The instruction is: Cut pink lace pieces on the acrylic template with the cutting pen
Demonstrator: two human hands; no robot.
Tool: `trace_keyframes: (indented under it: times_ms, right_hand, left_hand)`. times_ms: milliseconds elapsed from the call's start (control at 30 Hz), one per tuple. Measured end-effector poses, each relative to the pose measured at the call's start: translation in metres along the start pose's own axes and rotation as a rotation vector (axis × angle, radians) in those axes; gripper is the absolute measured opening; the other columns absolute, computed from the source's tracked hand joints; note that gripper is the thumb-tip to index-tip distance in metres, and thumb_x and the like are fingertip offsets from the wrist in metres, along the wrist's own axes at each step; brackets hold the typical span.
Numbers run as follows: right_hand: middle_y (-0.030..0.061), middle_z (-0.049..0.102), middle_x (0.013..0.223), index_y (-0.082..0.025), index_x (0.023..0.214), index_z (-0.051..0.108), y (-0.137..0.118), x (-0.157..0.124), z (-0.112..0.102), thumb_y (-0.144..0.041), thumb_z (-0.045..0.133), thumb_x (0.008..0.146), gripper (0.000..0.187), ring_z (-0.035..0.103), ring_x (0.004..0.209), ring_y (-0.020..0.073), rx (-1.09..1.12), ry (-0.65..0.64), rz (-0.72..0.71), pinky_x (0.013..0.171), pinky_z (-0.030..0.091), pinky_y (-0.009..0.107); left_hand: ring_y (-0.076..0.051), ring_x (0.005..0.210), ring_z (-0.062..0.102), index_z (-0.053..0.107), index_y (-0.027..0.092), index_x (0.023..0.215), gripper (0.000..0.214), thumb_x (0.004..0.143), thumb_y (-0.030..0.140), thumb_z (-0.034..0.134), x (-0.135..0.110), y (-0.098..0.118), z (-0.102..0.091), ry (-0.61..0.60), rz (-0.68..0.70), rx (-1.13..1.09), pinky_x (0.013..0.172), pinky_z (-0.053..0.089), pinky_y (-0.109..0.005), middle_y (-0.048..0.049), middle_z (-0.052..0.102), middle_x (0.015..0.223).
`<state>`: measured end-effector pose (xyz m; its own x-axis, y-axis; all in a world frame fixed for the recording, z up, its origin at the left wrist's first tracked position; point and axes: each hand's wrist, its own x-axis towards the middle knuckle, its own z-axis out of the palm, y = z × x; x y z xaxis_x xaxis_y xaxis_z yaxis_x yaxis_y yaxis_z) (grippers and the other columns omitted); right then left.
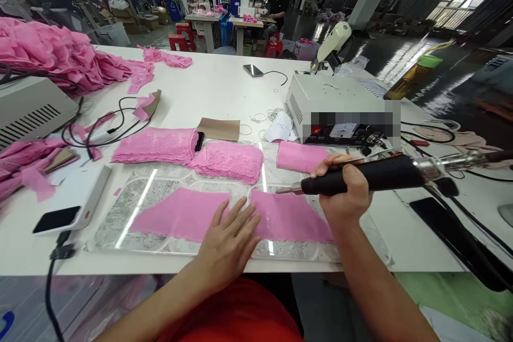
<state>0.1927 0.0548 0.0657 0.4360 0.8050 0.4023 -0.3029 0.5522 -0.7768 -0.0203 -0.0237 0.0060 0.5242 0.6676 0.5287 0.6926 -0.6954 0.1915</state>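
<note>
Two pink fabric pieces lie flat on a clear-topped board [108,232]: a left piece [180,216] and a right piece [288,216]. My left hand [232,235] rests palm down with fingers spread over the inner edges of both. In my right hand [348,192] is a black-handled ultrasonic cutter [385,175], gripped around its handle. Its metal tip points left, at the top edge of the right piece; whether it touches the cloth I cannot tell. Behind the pieces lie a folded pink stack [156,145], a lace-edged stack [228,161] and a smaller folded pink stack [300,156].
A grey power box [332,96] stands at the back right, with a cable running to the cutter. Pink cloth is heaped [52,53] at the far left. A white device [76,200], black cables [116,117] and a phone [253,70] also lie on the white table [200,85].
</note>
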Motion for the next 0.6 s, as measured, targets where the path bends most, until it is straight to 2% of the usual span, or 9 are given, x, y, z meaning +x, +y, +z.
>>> trace_keyframes:
  times_ms: [167, 600]
  right_hand:
    - [-0.0014, 0.056, 0.072, -0.019, 0.074, 0.06, 0.012, -0.009, 0.002, -0.028, 0.061, 0.071, 0.009, 0.054, 0.053, 0.01, 0.025, -0.051, 0.025, 0.052, 0.046, 0.028]
    - [-0.001, 0.056, 0.073, -0.019, 0.074, 0.059, 0.015, -0.009, 0.004, -0.026, 0.058, 0.075, 0.007, 0.054, 0.054, 0.0108, -0.03, -0.145, -0.005, 0.052, 0.047, 0.029]
  left_hand:
    - [-0.028, 0.131, 0.046, 0.06, 0.015, 0.121, 0.029, 0.095, 0.021, 0.048, 0.0, -0.004, 0.011, -0.028, 0.001, 0.045, 0.114, 0.027, -0.053, -0.0093, 0.062, 0.128]
    - [-0.027, 0.131, 0.046, 0.062, 0.017, 0.118, 0.028, 0.097, 0.024, 0.045, -0.001, -0.002, 0.01, -0.032, -0.044, 0.033, 0.116, 0.021, -0.051, -0.0068, 0.063, 0.127]
